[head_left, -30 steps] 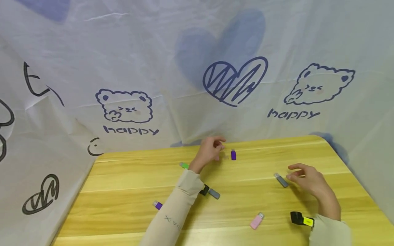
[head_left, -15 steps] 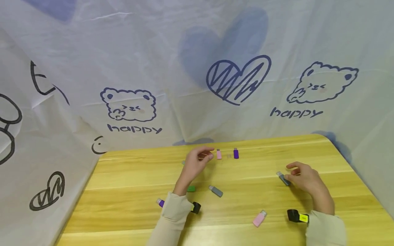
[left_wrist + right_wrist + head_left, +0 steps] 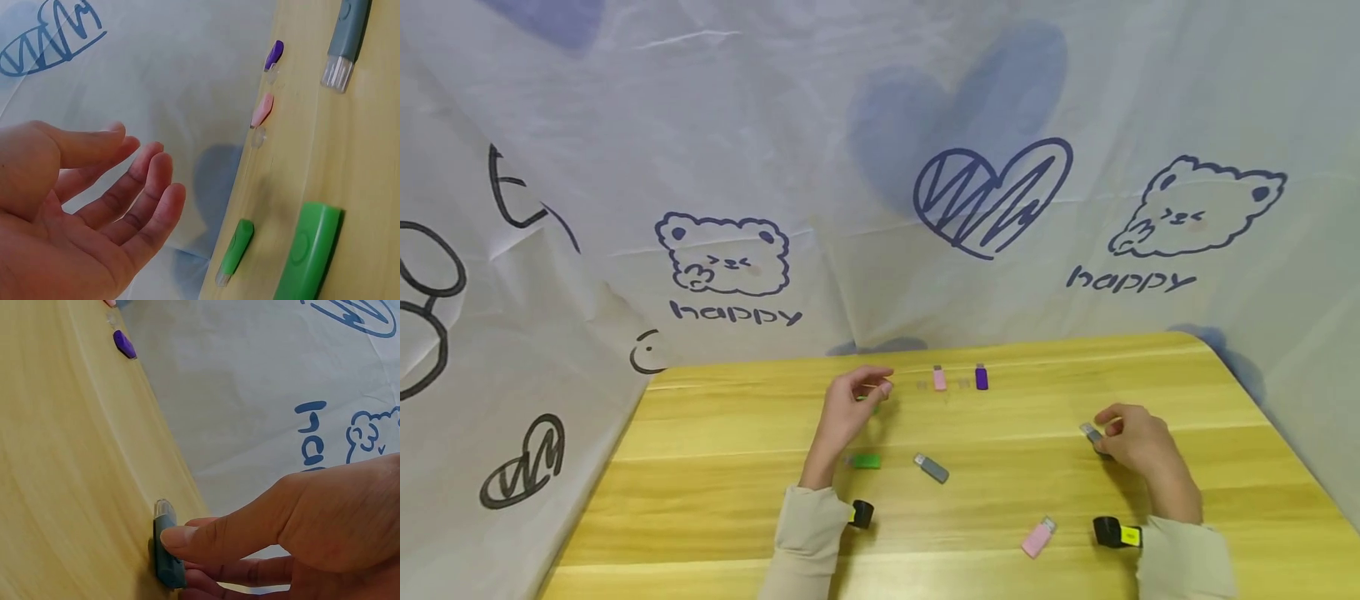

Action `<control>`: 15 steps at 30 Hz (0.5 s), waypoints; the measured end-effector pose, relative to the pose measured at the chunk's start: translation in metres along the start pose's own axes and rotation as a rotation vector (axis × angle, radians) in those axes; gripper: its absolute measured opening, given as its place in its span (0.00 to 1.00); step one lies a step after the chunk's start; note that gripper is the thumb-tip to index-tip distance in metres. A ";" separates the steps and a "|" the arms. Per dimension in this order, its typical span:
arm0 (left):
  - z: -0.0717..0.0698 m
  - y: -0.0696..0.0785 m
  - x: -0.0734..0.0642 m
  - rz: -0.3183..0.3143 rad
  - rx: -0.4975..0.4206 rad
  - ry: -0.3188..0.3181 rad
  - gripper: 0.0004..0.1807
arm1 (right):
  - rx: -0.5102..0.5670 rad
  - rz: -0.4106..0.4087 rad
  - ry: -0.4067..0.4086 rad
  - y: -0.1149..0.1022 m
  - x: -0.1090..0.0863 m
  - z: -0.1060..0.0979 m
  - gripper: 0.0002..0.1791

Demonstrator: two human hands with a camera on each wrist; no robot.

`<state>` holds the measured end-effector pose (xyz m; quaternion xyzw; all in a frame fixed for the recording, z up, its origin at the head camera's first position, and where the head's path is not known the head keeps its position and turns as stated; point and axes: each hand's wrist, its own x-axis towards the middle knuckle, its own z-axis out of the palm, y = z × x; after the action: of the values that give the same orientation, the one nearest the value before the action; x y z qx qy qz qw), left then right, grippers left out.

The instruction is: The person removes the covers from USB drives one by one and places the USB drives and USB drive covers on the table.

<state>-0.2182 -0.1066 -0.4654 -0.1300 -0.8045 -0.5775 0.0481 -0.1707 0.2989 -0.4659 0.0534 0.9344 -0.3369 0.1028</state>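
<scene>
My right hand [image 3: 1138, 437] pinches a grey USB stick [image 3: 167, 567] at the table's right side. In the right wrist view the thumb lies on its body, the other fingers are behind it, and its clear cap end points away. My left hand [image 3: 848, 408] hovers over the back left of the table with loosely bent fingers and nothing between them. Below its fingers, partly hidden in the head view, lies a green USB stick [image 3: 238, 247]. A second green USB stick [image 3: 867, 462] lies nearer, beside the left wrist, and another grey USB stick [image 3: 932, 468] is to its right.
Along the back edge lie a pink USB stick [image 3: 939, 379] and a purple USB stick [image 3: 981, 377], with small clear caps [image 3: 964, 384] beside them. Another pink USB stick [image 3: 1037, 540] lies at the front. A printed cloth [image 3: 865, 208] hangs behind the wooden table [image 3: 715, 500].
My left hand has moved left and away from the pink stick at the back, which now lies uncovered. The right hand's fingers have closed onto the grey stick. The head view has shifted slightly.
</scene>
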 end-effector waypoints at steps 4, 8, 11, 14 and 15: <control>0.000 0.006 -0.001 0.011 -0.028 -0.008 0.11 | 0.009 -0.003 0.011 0.002 -0.001 0.001 0.18; 0.001 0.029 -0.008 0.023 -0.038 -0.016 0.10 | 0.007 -0.009 0.014 0.002 -0.001 0.002 0.15; 0.001 0.040 -0.012 0.031 -0.031 -0.017 0.09 | 0.002 -0.017 0.015 0.002 0.001 0.003 0.14; 0.001 0.043 -0.013 0.019 -0.036 -0.028 0.10 | -0.005 -0.030 0.025 0.002 0.001 0.004 0.12; 0.001 0.043 -0.013 0.017 -0.036 -0.031 0.10 | -0.011 -0.037 0.032 0.002 0.001 0.005 0.12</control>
<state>-0.1941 -0.0944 -0.4294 -0.1466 -0.7936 -0.5893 0.0384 -0.1711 0.2973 -0.4707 0.0409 0.9385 -0.3329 0.0816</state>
